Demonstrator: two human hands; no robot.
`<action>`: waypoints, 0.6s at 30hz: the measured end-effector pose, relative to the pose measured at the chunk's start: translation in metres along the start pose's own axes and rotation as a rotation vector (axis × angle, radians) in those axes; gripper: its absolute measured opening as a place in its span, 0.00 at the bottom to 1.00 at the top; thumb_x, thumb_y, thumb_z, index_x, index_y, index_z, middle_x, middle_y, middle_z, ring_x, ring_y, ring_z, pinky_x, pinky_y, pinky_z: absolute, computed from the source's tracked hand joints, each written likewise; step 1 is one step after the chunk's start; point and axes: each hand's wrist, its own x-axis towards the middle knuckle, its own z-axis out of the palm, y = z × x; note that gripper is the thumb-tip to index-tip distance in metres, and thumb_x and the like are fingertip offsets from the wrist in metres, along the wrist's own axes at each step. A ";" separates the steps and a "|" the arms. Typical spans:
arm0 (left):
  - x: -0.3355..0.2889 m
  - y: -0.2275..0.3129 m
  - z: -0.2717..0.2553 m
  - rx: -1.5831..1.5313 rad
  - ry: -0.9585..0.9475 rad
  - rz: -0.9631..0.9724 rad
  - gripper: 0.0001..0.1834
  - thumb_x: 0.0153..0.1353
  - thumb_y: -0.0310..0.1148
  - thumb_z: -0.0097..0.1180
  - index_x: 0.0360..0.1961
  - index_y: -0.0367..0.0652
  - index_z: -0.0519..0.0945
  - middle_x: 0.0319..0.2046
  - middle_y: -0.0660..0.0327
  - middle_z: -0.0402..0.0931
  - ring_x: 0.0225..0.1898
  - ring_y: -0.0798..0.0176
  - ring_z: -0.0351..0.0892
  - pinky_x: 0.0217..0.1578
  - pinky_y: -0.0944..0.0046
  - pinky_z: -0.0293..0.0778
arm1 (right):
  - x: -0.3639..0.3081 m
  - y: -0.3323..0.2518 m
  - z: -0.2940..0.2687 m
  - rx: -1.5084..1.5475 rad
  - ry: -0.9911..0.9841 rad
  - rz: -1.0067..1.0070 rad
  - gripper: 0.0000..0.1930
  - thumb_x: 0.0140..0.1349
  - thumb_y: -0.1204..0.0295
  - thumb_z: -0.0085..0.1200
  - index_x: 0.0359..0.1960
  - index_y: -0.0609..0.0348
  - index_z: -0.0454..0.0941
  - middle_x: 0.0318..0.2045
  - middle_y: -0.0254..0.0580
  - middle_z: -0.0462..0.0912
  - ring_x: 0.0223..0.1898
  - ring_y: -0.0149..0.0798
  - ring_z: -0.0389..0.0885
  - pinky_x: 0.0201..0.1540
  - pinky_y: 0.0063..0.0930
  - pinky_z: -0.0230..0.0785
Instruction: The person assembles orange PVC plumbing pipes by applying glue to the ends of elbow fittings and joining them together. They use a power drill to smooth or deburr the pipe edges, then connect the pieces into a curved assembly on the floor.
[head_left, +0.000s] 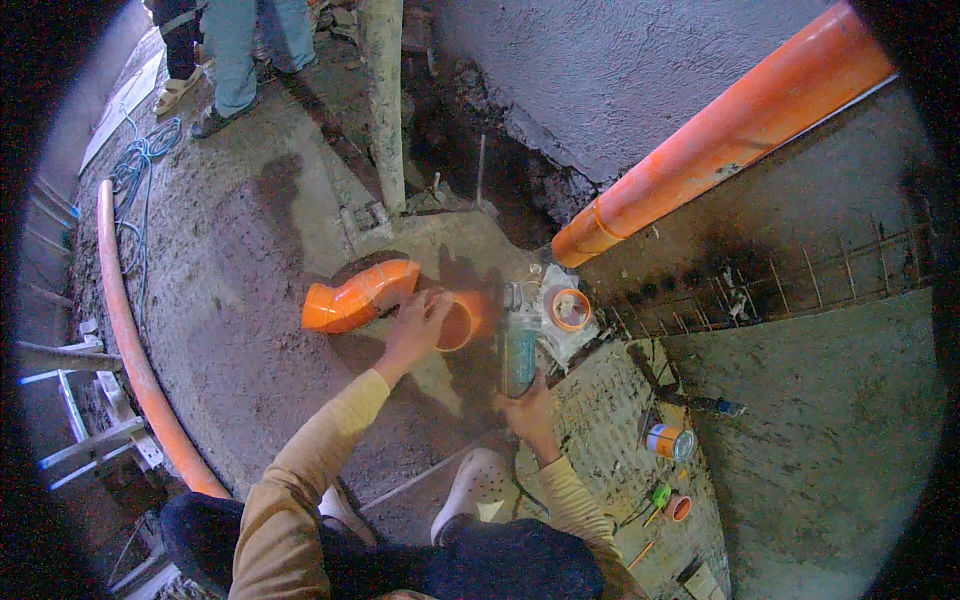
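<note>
"Where is the short orange pipe piece (468, 320)?"

"Near the middle, its open end facing the viewer. The left hand (408, 335) is holding it, and its fingers are pinching the rim. The far end is blurring into an orange smear, so one cannot tell whether it is touching the ground (235, 300)."

"And the right hand (532, 412)?"

"It is gripping the lower end of a teal power tool (521, 362). Its fingers are wrapping around the body, though the tool is hiding part of them. The tool's head is looking too blurred to make out."

"What is lying around them?"

"An orange elbow (352, 298) is lying just left of the left hand. An upright orange socket (571, 310) is standing just right of the tool; the stuff inside it is hard to identify. A big orange pipe (700, 140) is slanting above, and the edge of the view is cutting off its upper end."

"Anyone else?"

"Other people's legs (235, 65) are showing at the upper left, with the top edge cropping everything higher."
</note>
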 end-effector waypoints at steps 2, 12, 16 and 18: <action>0.001 -0.004 0.003 -0.019 0.001 -0.015 0.39 0.71 0.65 0.46 0.64 0.39 0.75 0.64 0.39 0.69 0.65 0.37 0.71 0.64 0.47 0.67 | 0.000 -0.001 -0.001 -0.063 -0.039 0.099 0.39 0.46 0.63 0.74 0.58 0.70 0.70 0.45 0.56 0.87 0.46 0.51 0.87 0.50 0.41 0.78; -0.008 -0.008 0.016 -0.104 0.037 -0.020 0.34 0.73 0.62 0.45 0.66 0.46 0.73 0.68 0.40 0.64 0.68 0.38 0.67 0.65 0.46 0.66 | 0.002 0.005 0.004 0.056 -0.023 0.005 0.38 0.47 0.64 0.74 0.58 0.69 0.70 0.43 0.54 0.87 0.43 0.49 0.88 0.49 0.40 0.78; -0.007 -0.016 0.018 -0.012 0.046 0.009 0.34 0.73 0.61 0.46 0.67 0.46 0.72 0.68 0.41 0.64 0.69 0.38 0.66 0.66 0.46 0.65 | 0.002 -0.003 -0.001 0.040 -0.099 0.168 0.37 0.47 0.64 0.74 0.58 0.69 0.71 0.43 0.55 0.87 0.43 0.49 0.88 0.49 0.41 0.78; -0.006 -0.016 0.017 0.071 0.000 0.107 0.36 0.73 0.62 0.46 0.68 0.43 0.71 0.68 0.40 0.63 0.70 0.39 0.65 0.67 0.47 0.65 | 0.003 -0.005 -0.001 -0.006 -0.059 0.100 0.38 0.47 0.64 0.74 0.58 0.69 0.70 0.43 0.56 0.86 0.44 0.50 0.88 0.50 0.42 0.78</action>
